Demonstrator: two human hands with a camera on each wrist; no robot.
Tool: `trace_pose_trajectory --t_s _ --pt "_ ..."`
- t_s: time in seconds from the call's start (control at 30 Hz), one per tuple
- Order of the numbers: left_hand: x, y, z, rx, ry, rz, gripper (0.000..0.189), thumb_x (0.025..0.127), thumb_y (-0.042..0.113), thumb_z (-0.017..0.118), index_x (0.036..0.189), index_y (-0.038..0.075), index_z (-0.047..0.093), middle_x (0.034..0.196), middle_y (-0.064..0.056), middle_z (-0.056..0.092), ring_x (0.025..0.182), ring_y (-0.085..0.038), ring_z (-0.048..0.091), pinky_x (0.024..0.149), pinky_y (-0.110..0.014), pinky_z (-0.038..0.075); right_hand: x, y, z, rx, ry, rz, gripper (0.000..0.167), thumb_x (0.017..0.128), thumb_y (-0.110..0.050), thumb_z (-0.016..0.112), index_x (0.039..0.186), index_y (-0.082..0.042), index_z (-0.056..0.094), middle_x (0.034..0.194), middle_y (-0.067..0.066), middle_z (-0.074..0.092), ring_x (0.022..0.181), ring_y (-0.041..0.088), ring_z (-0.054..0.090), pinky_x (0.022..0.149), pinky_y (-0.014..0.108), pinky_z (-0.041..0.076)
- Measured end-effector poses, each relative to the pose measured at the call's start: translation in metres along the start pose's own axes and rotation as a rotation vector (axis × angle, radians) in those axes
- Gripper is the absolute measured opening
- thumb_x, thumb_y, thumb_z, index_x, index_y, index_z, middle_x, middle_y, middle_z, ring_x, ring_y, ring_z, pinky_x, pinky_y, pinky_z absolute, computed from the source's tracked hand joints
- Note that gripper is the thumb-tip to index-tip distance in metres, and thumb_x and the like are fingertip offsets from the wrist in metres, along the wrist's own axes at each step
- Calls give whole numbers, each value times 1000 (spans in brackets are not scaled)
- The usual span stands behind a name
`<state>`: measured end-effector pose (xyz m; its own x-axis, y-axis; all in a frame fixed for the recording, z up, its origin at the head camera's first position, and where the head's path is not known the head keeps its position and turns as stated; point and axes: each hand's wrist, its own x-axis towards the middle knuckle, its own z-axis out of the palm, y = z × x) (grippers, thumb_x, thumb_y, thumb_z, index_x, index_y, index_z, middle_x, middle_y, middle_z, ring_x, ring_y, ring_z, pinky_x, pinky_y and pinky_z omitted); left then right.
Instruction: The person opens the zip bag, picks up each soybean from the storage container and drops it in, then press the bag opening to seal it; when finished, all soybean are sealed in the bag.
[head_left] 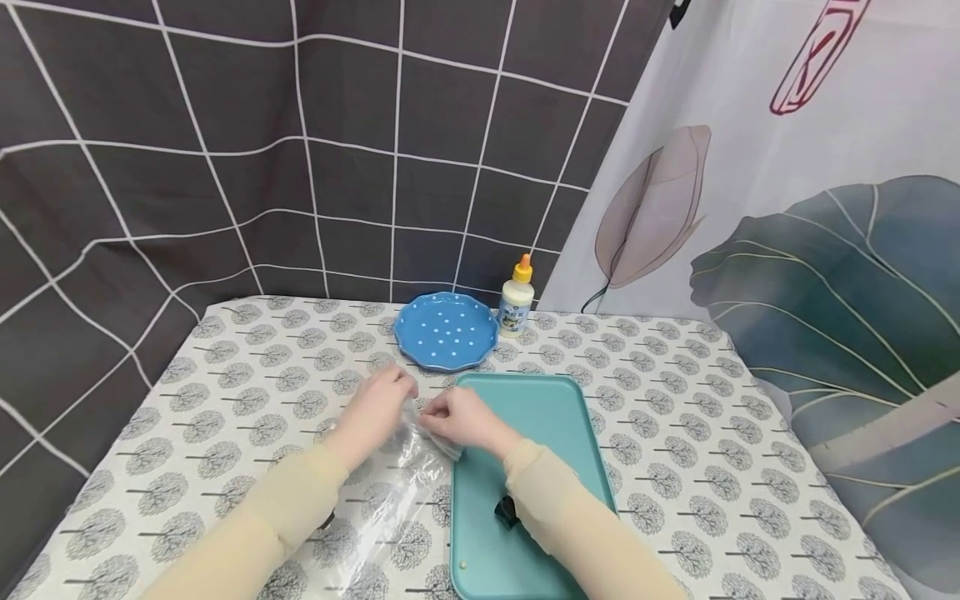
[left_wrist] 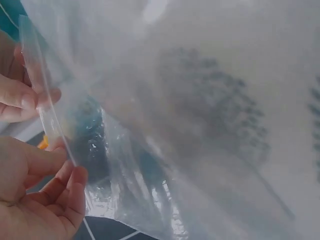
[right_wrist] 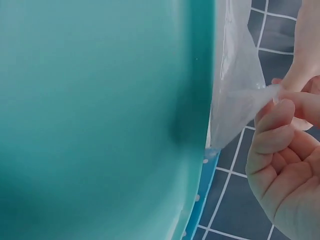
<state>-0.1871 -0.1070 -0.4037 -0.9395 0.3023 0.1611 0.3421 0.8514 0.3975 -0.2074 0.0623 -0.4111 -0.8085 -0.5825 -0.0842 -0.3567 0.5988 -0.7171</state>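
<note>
Clear, filmy plastic bag (head_left: 401,500) lay nearest, over the table (head_left: 675,517) in its tree-print cloth; long axis ran from the fingers back toward the person, leaning left. Left hand (head_left: 377,406) and right hand (head_left: 462,414) both pinched its far edge, fingers narrow, neither hand clearly nearer. Smooth teal rectangular tray (head_left: 525,408) sat just right of the bag. Beyond stood a blue, scalloped, white-dotted plate (head_left: 446,331) and, beside it, a white bottle with yellow-orange nozzle (head_left: 516,296); label too small to read. Farthest, red seal-like mark (head_left: 817,57), illegible
</note>
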Motion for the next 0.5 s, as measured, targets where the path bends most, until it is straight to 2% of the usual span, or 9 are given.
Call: trace_pose_trajectory --t_s 0.17,0.3,0.5 --pt "-1 8 -2 8 12 43 27 73 -5 71 96 7 64 104 -7 59 103 -25 56 95 -41 48 -7 -1 -3 -51 20 -68 17 88 -22 66 90 -6 73 69 -2 68 50 2 51 51 18 46" --pt "-1 15 -4 28 11 62 28 73 -8 68 96 8 64 109 -7 60 109 -27 55 99 -43 45 -12 -2 -4 -63 28 -74 17 88 -21 65 87 -7 73 61 -4 63 46 2 49 47 17 44" --pt "-4 22 -5 34 0 59 25 77 -8 64 96 8 65 109 -6 60 107 -25 56 95 -41 49 -20 -2 -5 77 -13 -30 15 91 -15 61 87 -4 71 53 -2 58 42 7 52 42 21 48"
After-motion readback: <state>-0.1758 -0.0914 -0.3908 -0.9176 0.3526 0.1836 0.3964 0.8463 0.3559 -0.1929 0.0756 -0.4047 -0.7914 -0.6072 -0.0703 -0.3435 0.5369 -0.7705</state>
